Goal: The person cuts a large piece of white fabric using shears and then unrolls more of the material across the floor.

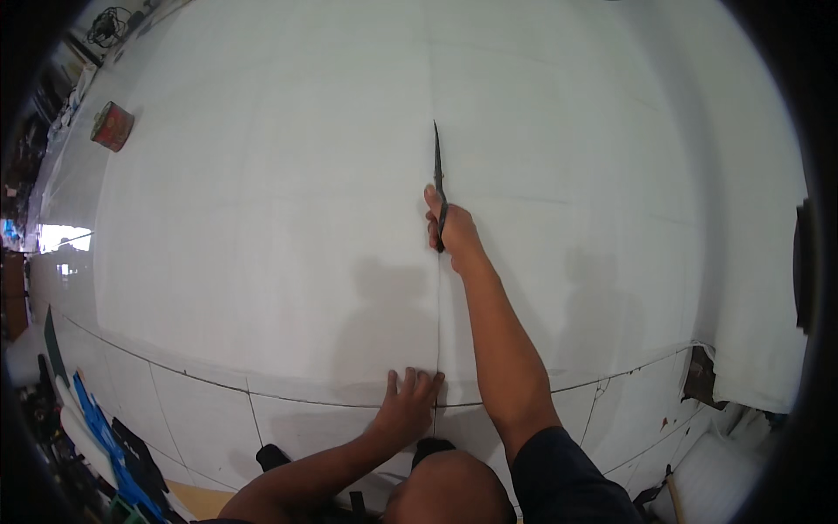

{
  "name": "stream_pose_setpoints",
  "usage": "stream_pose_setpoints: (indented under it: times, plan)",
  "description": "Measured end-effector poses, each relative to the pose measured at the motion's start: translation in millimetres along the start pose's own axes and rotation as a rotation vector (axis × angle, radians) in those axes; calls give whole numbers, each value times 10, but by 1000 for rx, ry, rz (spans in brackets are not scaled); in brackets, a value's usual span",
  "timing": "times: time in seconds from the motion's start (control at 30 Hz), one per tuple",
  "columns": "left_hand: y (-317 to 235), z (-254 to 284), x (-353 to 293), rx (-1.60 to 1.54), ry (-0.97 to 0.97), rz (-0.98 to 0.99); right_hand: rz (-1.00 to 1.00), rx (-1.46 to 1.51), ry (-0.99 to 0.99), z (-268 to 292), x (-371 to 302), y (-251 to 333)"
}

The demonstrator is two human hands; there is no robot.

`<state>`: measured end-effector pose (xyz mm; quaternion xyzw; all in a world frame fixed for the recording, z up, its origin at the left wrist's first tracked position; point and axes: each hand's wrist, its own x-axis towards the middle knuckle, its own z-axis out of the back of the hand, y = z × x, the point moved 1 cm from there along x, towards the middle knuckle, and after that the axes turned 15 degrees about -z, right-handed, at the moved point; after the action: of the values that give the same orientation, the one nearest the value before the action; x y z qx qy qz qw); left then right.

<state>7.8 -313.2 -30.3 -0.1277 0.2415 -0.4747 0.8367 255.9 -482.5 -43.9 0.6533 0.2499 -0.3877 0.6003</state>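
A wide white cloth (262, 175) lies spread before me. My right hand (456, 229) reaches far out over its middle, fingers wrapped round the handles of dark metal scissors (438, 162). The scissors' blades point away from me and look nearly closed. From the handles a thin straight line, a cut or a crease, runs back toward my left hand (410, 397). That hand rests on the cloth at its near edge, fingers spread and palm down, with the thumb side by the line. A fainter crease continues beyond the blade tips.
At the far left stands a red round tin (113, 127). Blue and white items (96, 419) crowd the lower left. White material (751, 262) hangs or lies along the right side, with a dark object (803, 266) at the right rim. Pale tiles (323, 432) show below the near edge.
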Motion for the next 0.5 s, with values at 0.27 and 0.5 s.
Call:
stream_pose_setpoints:
  times: [0.27,0.5]
  plan:
    - [4,-1,36,-36,-12,-4,60,54,-24,23,461,344]
    - [5,40,34,-44,-9,-1,47,49,69,69,624,754]
